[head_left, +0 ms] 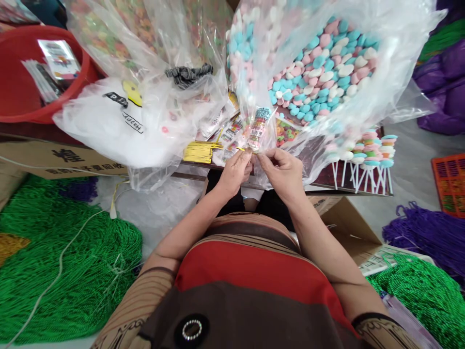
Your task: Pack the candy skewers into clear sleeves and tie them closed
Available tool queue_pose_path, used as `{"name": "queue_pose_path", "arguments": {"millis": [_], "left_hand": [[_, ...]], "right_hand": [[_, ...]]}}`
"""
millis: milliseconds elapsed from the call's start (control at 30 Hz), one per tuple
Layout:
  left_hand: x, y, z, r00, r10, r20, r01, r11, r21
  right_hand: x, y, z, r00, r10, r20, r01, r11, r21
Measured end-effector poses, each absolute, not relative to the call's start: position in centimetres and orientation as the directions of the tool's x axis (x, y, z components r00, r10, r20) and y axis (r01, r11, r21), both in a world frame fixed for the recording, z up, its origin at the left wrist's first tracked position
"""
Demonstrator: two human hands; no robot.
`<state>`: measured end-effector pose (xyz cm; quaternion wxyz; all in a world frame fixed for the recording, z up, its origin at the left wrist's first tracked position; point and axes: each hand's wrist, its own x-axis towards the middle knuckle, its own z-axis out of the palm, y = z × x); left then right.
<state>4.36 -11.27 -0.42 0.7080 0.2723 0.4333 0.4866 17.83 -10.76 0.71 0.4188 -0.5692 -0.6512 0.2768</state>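
A small clear printed candy bag (258, 128) lies with its gathered neck toward me at the table's front edge. My left hand (236, 172) is closed in a pinch on that neck, and a bit of yellow twist tie (240, 149) shows at its fingertips. Thumb and forefinger of my right hand (284, 170) are pinched together at the same neck, from the other side. Whether they also grip the tie's end is hidden. Left of the hands lies a bundle of yellow twist ties (199, 152), beside several flat printed packets (230, 135).
A large clear bag of pink, blue and white candies (327, 72) stands behind the hands. Candy skewers on white sticks (374, 152) lie at the right. On the left are a white plastic bag (109, 126) and a red basin (22, 72). Green cord heaps (72, 261) cover the floor.
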Motion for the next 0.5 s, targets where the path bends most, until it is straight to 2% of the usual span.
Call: {"name": "queue_pose_path", "arguments": {"millis": [100,200,367,433,500], "left_hand": [[4.1,-11.6,1.1,0.285,0.886,-0.367,-0.513,0.464,0.722],[3.4,-11.8,2.3,0.455,0.797,-0.397,-0.477,0.595,0.647],[2.6,-11.9,3.1,0.682,0.59,-0.432,-0.34,0.779,0.528],[2.7,-12.0,3.1,0.704,0.562,-0.435,-0.339,0.804,0.488],[3.0,-12.1,2.9,0.699,0.567,-0.436,-0.369,0.808,0.46]], "right_hand": [[17.9,-10.6,0.6,0.002,0.996,0.085,0.247,0.081,-0.966],[18.5,-10.4,0.8,-0.141,0.99,0.004,0.06,0.013,-0.998],[20.0,-10.3,1.4,-0.337,0.941,-0.018,-0.004,-0.021,-1.0],[20.2,-10.3,1.1,-0.386,0.922,-0.034,-0.03,-0.049,-0.998],[19.9,-10.3,0.4,-0.356,0.934,-0.038,-0.093,-0.077,-0.993]]}}
